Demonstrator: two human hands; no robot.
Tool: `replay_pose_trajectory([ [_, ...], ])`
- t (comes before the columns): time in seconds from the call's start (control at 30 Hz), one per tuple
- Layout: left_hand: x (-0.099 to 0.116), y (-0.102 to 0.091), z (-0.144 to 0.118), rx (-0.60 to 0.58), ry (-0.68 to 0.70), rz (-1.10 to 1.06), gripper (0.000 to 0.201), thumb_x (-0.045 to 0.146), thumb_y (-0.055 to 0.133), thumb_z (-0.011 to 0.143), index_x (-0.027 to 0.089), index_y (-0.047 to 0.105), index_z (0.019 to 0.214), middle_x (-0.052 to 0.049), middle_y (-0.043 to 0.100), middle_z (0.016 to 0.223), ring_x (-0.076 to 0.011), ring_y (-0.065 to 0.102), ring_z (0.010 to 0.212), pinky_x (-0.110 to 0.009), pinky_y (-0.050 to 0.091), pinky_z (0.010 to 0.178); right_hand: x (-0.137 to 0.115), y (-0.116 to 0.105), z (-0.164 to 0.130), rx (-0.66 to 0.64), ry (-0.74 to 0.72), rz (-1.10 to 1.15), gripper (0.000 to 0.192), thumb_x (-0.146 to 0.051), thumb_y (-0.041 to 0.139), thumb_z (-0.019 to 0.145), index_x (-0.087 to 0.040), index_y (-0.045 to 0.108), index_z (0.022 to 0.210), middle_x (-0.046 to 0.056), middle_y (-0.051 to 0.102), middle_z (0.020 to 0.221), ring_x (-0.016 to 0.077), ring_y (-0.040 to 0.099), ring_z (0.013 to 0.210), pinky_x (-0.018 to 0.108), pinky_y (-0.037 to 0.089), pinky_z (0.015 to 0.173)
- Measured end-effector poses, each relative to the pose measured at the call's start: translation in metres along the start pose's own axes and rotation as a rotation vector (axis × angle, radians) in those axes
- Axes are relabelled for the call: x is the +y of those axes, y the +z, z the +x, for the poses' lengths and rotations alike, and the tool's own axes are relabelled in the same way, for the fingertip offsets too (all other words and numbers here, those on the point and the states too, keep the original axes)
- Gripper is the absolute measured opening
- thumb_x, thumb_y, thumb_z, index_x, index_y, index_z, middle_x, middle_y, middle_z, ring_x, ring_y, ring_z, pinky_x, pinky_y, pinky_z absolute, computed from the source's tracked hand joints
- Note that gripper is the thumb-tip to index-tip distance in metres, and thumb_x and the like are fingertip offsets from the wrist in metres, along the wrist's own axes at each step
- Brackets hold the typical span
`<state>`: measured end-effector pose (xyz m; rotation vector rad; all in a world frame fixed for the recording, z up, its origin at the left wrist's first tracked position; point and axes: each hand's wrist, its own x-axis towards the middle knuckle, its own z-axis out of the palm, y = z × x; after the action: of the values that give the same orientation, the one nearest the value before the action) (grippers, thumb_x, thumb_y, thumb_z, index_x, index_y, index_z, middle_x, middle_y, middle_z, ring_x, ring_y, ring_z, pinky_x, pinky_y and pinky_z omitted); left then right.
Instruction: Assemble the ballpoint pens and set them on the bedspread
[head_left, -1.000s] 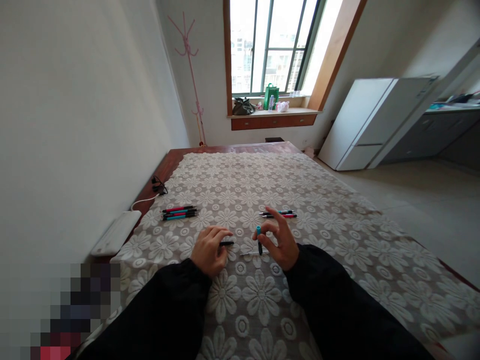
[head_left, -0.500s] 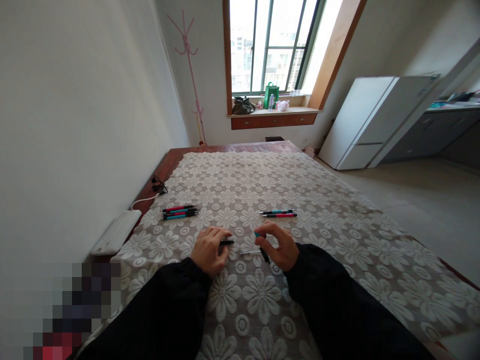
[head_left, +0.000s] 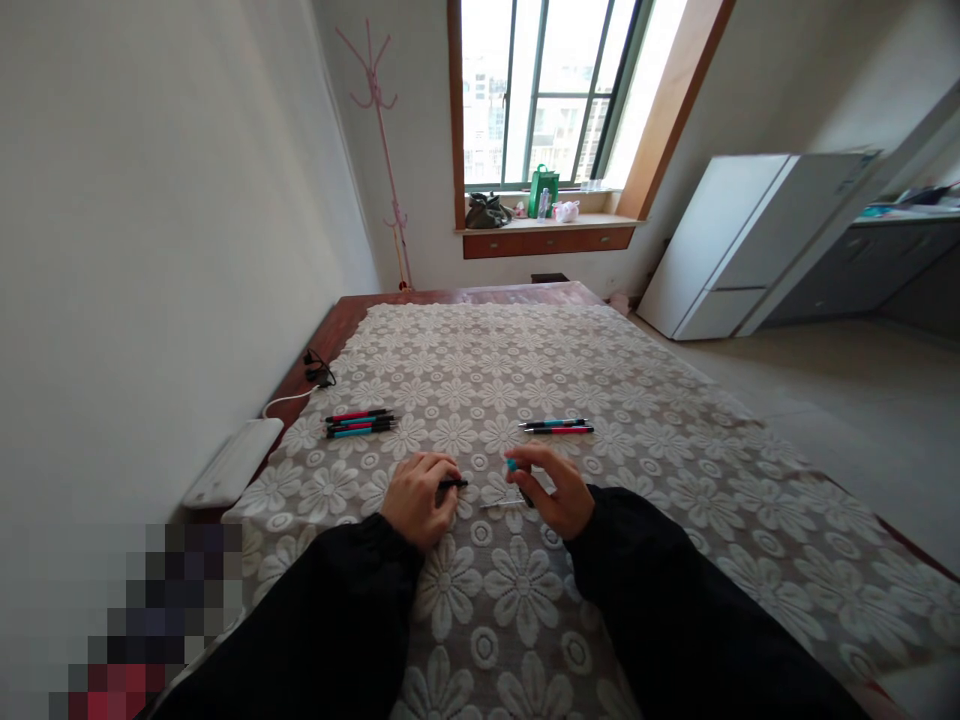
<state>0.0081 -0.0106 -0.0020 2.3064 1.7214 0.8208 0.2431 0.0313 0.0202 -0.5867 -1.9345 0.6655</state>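
Observation:
My left hand [head_left: 421,500] rests on the patterned tablecloth [head_left: 480,590], its fingers closed around a black pen part [head_left: 453,484] whose end sticks out to the right. Between the thumb and forefinger of my right hand [head_left: 556,488] is a small teal pen piece [head_left: 512,465], held just above the cloth. A thin, pale pen refill [head_left: 501,503] lies on the cloth between my hands. Beside it, partly covered by my right fingers, a black piece [head_left: 526,497] shows.
Several red and teal pens [head_left: 360,424] lie in a group at the left. More pens [head_left: 556,429] lie beyond my right hand. A white box [head_left: 234,464] with a cable stands on the table's left edge. A white fridge [head_left: 750,240] is at the right.
My right hand has shifted slightly left and turned, and the teal piece shows more clearly between its fingertips. More of the black piece below is covered. My left hand has barely moved.

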Motion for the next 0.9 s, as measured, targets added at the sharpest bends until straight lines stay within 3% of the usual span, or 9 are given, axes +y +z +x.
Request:
replay_pose_trajectory([
  [0.07, -0.001, 0.0, 0.0, 0.004, 0.006, 0.002, 0.017, 0.016, 0.063, 0.08, 0.025, 0.066, 0.094, -0.003, 0.07, 0.108, -0.0265, 0.06, 0.108, -0.045, 0.045, 0.095, 0.003, -0.001, 0.0, 0.009, 0.015, -0.011, 0.02, -0.021, 0.054, 0.097, -0.024, 0.058, 0.117, 0.001, 0.061, 0.081, 0.0171, 0.059, 0.072, 0.032, 0.05, 0.072],
  [0.17, -0.001, 0.0, 0.0, 0.014, 0.04, -0.005, 0.022, 0.016, 0.064, 0.08, 0.025, 0.066, 0.1, -0.004, 0.069, 0.11, -0.027, 0.059, 0.109, -0.046, 0.046, 0.095, 0.01, -0.002, 0.0, -0.061, -0.022, -0.087, 0.015, -0.019, 0.053, 0.097, -0.023, 0.061, 0.109, 0.003, 0.063, 0.085, 0.019, 0.06, 0.078, 0.033, 0.05, 0.073],
  [0.33, 0.0, -0.001, 0.0, -0.017, 0.268, -0.041, 0.019, 0.023, 0.065, 0.086, 0.026, 0.066, 0.105, -0.003, 0.07, 0.113, -0.0246, 0.059, 0.111, -0.042, 0.046, 0.097, 0.018, -0.002, 0.002, -0.113, -0.039, -0.208, 0.025, -0.017, 0.048, 0.098, -0.023, 0.057, 0.12, 0.006, 0.066, 0.095, 0.0225, 0.06, 0.089, 0.037, 0.049, 0.082],
  [0.47, -0.001, 0.0, 0.0, -0.057, 0.337, 0.001, 0.016, 0.033, 0.07, 0.086, 0.029, 0.07, 0.102, -0.001, 0.071, 0.115, -0.0267, 0.059, 0.113, -0.046, 0.046, 0.097, 0.015, -0.006, 0.005, -0.141, 0.018, -0.312, 0.02, -0.014, 0.045, 0.095, -0.022, 0.061, 0.104, 0.007, 0.064, 0.095, 0.0232, 0.059, 0.091, 0.036, 0.046, 0.084],
  [0.7, -0.001, 0.002, 0.0, -0.034, 0.285, -0.011, 0.015, 0.031, 0.074, 0.081, 0.029, 0.072, 0.096, -0.001, 0.072, 0.112, -0.027, 0.059, 0.112, -0.047, 0.047, 0.097, 0.016, -0.006, 0.002, -0.53, 0.113, -0.521, 0.01, -0.022, 0.066, 0.08, -0.022, 0.064, 0.09, 0.002, 0.064, 0.087, 0.0206, 0.061, 0.079, 0.031, 0.042, 0.071],
  [0.9, -0.001, 0.002, 0.0, -0.035, 0.294, -0.014, 0.016, 0.031, 0.075, 0.08, 0.029, 0.072, 0.095, -0.001, 0.072, 0.111, -0.0269, 0.059, 0.112, -0.047, 0.048, 0.097, 0.023, 0.0, -0.003, -0.642, 0.074, -0.534, 0.004, -0.024, 0.064, 0.088, -0.021, 0.067, 0.091, 0.003, 0.066, 0.09, 0.0192, 0.063, 0.081, 0.029, 0.04, 0.072],
])
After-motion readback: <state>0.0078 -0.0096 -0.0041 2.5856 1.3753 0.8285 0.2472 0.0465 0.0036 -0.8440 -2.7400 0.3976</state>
